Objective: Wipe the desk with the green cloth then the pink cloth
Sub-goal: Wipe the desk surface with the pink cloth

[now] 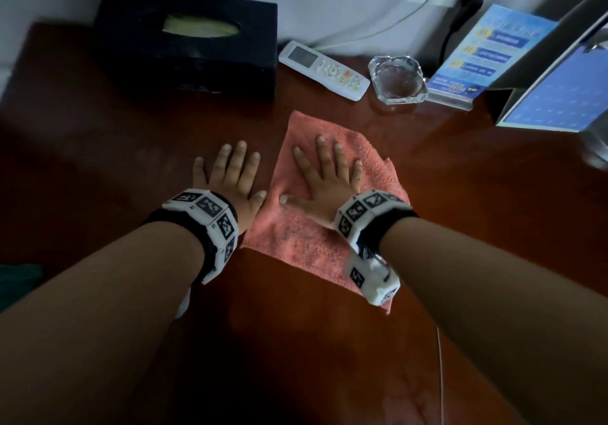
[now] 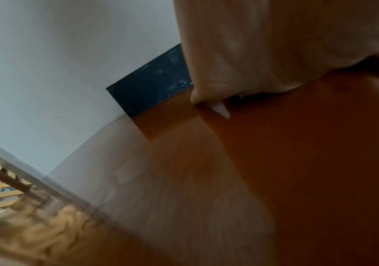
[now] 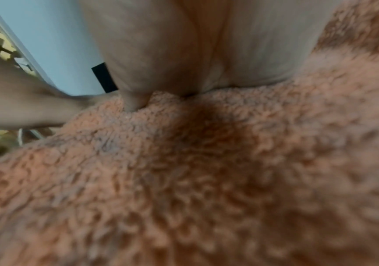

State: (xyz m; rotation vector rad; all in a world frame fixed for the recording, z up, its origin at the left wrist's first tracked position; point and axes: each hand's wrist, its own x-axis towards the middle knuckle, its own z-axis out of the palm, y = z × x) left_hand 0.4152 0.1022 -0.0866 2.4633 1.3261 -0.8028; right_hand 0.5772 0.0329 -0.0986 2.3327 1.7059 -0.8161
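The pink cloth lies spread flat on the dark red-brown desk, near its middle. My right hand presses on the cloth with its palm down and fingers straight and spread. In the right wrist view the palm sits on the fuzzy pink cloth. My left hand lies flat on the bare desk just left of the cloth, fingers spread, thumb by the cloth's edge. The left wrist view shows the palm on the desk. No green cloth is recognisable in any view.
A black tissue box stands at the back left. Along the back are a white remote, a glass ashtray, a blue leaflet stand and a blue-faced stand at the right. Cables hang on the wall behind.
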